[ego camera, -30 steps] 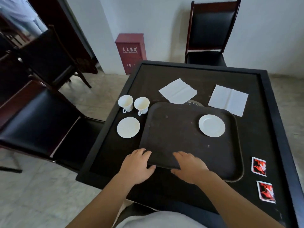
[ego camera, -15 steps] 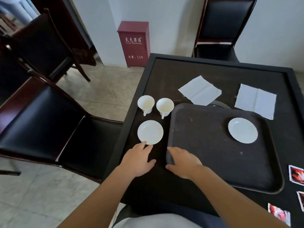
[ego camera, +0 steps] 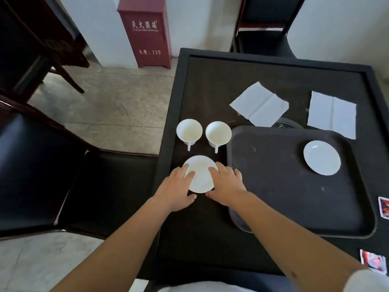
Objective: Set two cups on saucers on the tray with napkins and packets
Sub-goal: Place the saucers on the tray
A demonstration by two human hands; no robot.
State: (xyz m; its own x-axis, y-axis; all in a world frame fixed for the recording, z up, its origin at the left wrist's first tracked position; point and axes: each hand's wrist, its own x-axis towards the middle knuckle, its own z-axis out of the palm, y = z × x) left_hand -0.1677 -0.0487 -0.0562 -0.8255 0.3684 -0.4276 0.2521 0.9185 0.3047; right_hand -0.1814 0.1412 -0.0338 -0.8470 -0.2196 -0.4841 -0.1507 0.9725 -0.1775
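A dark tray [ego camera: 273,186] lies on the black table, with one white saucer [ego camera: 322,158] on its far right part. A second white saucer [ego camera: 201,175] rests on the table left of the tray. My left hand [ego camera: 176,190] and my right hand [ego camera: 226,184] touch this saucer from either side, fingers on its rim. Two white cups [ego camera: 189,130] [ego camera: 218,133] stand upright just beyond it. Two white napkins [ego camera: 260,104] [ego camera: 331,112] lie behind the tray. Red packets [ego camera: 383,207] [ego camera: 372,261] lie at the right edge.
A dark chair seat [ego camera: 42,175] sits close to the table's left edge. Another chair [ego camera: 263,39] stands at the far side. A red cabinet [ego camera: 147,32] stands against the wall. A round dark object [ego camera: 287,123] peeks out behind the tray.
Both hands left the tray's near edge and moved left and forward onto the saucer on the table. The view shifted left.
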